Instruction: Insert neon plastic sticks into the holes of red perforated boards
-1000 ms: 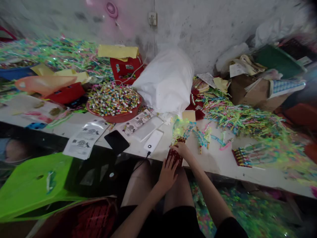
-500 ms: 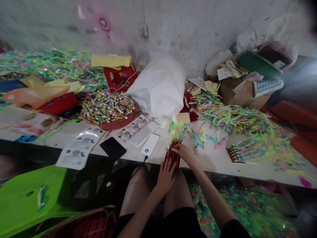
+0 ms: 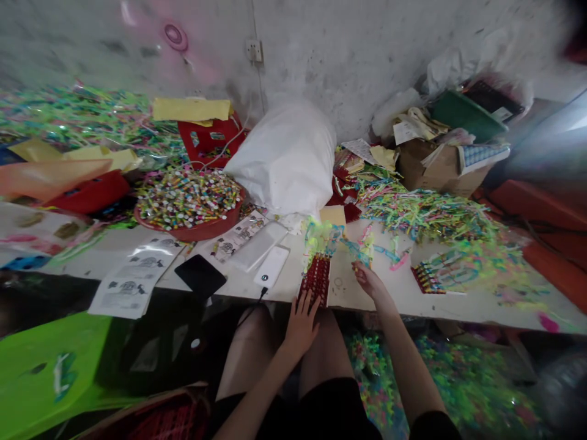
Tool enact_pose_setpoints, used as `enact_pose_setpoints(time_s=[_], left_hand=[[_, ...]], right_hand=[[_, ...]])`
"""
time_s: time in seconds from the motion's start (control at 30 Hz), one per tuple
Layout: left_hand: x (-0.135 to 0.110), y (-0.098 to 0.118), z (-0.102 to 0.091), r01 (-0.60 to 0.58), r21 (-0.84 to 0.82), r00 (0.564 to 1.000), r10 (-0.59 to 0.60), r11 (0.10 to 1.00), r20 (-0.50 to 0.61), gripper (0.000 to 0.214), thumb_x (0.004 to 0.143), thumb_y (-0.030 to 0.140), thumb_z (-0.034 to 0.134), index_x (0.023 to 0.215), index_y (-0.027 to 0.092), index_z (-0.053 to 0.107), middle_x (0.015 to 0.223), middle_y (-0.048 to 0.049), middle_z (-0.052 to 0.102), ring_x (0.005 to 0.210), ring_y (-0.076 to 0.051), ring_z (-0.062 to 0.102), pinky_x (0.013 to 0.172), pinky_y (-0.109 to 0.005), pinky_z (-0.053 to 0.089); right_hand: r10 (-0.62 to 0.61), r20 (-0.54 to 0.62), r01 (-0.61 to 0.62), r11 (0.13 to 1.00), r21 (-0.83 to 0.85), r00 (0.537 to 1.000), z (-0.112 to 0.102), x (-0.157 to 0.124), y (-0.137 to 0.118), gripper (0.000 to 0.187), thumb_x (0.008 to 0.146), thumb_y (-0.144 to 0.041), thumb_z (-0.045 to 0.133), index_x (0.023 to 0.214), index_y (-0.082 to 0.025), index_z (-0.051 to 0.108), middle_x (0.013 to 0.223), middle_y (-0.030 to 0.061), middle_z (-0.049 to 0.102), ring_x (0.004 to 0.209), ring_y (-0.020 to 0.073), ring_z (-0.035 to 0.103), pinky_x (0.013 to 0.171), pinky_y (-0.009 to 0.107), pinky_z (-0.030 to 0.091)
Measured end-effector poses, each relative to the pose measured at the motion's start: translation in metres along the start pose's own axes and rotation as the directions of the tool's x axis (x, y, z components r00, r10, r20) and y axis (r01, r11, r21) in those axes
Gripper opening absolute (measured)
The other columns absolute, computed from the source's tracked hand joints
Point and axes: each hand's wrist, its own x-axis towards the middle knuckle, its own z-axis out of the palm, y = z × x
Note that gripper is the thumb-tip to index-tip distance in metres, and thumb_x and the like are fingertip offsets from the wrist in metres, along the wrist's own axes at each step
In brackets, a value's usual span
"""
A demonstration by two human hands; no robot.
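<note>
My left hand lies with fingers spread on the lower end of a dark red slotted card at the table's front edge. Yellow-green and blue plastic pieces stick out from the card's far end. To the right of the card, my right hand has its fingertips pinched on a small banded stick, mostly hidden by the fingers. Just beyond it lie loose pieces with blue and pink plastic loops. Further right is another red card holding several banded sticks with clear blue loops.
A red basin heaped with small coloured sticks stands left of a large white sack. A white power bank with a cable, a black flat device and printed sheets lie nearby. Coloured strips pile up at right.
My right hand has left the red card and moved right to the loose pieces, where its fingertips now pinch. My left hand stays on the card. The view has shifted slightly.
</note>
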Motion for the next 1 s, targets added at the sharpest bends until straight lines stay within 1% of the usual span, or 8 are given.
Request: enact_pose_setpoints(time_s=[0.1,0.2,0.27,0.37,0.5,0.67,0.83,1.0], left_hand=[[0.0,0.0,0.0,-0.001,-0.007,1.0,0.001,1.0,0.006,0.07,0.081,0.041,0.056,0.141,0.02,0.027,0.148,-0.0142,0.027,0.137,-0.029,0.021,0.109,-0.051,0.021],[0.0,-0.001,-0.001,-0.005,-0.011,1.0,0.005,1.0,0.0,0.07,0.081,0.041,0.055,0.142,0.021,0.026,0.148,-0.0135,0.027,0.137,-0.029,0.021,0.108,-0.051,0.022],[0.0,0.0,-0.003,-0.007,-0.014,1.0,0.007,1.0,0.006,0.071,0.081,0.042,0.056,0.142,0.021,0.025,0.149,-0.0134,0.026,0.137,-0.029,0.021,0.108,-0.051,0.023],[0.0,0.001,-0.007,0.0,-0.018,1.0,0.001,1.0,0.027,0.073,0.08,0.043,0.056,0.142,0.022,0.025,0.149,-0.0136,0.025,0.137,-0.029,0.021,0.108,-0.051,0.023],[0.0,0.002,-0.006,0.011,-0.029,0.999,-0.01,1.0,0.033,0.073,0.081,0.042,0.056,0.143,0.022,0.024,0.149,-0.014,0.024,0.138,-0.028,0.019,0.108,-0.051,0.022],[-0.001,0.002,-0.003,0.002,-0.033,1.0,-0.001,0.999,0.03,0.074,0.081,0.041,0.055,0.144,0.022,0.02,0.15,-0.0142,0.021,0.139,-0.029,0.016,0.109,-0.052,0.02],[0.0,0.001,-0.005,0.009,-0.021,0.999,-0.008,1.0,0.049,0.076,0.08,0.042,0.056,0.143,0.021,0.02,0.151,-0.0138,0.019,0.139,-0.029,0.016,0.11,-0.051,0.018],[0.0,0.001,-0.007,0.008,-0.036,0.998,-0.006,0.999,0.068,0.075,0.08,0.044,0.056,0.143,0.02,0.023,0.15,-0.0144,0.021,0.138,-0.03,0.016,0.109,-0.051,0.018]], right_hand=[[0.087,0.249,-0.168,0.932,0.323,0.965,0.004,-0.007,-0.008,0.013,0.075,-0.025,0.063,0.082,-0.015,0.057,0.055,-0.0085,0.041,0.037,0.0013,0.029,0.029,0.008,0.018],[0.093,0.332,-0.228,0.89,0.396,0.939,0.011,-0.016,-0.009,0.011,0.078,-0.025,0.063,0.077,-0.017,0.055,0.054,-0.009,0.04,0.036,0.0008,0.028,0.028,0.007,0.021],[0.102,0.305,-0.21,0.914,0.348,0.947,0.019,-0.021,-0.006,0.016,0.074,-0.023,0.067,0.074,-0.017,0.053,0.056,-0.008,0.045,0.037,-0.0001,0.032,0.029,0.006,0.023],[0.083,0.206,-0.114,0.983,0.143,0.975,0.037,-0.029,0.004,0.023,0.069,-0.028,0.073,0.074,-0.016,0.054,0.063,-0.004,0.055,0.042,0.0006,0.045,0.035,0.008,0.034],[0.012,0.136,0.001,0.995,-0.101,0.991,0.057,-0.038,0.02,0.034,0.074,-0.049,0.064,0.076,-0.017,0.053,0.074,0.002,0.063,0.055,0.0106,0.062,0.051,0.022,0.054],[-0.099,0.157,0.141,0.947,-0.29,0.983,0.072,-0.042,0.03,0.045,0.062,-0.059,0.068,0.072,-0.016,0.059,0.069,0.0036,0.066,0.064,0.0187,0.066,0.053,0.03,0.057],[-0.06,0.263,0.135,0.951,-0.277,0.963,0.091,-0.037,0.03,0.05,0.055,-0.061,0.072,0.076,-0.016,0.068,0.077,0.007,0.071,0.073,0.0224,0.068,0.073,0.04,0.058],[-0.091,0.258,0.175,0.93,-0.325,0.962,0.102,-0.021,0.038,0.046,0.06,-0.061,0.069,0.076,-0.017,0.067,0.08,0.0056,0.071,0.074,0.0212,0.068,0.073,0.037,0.057]])
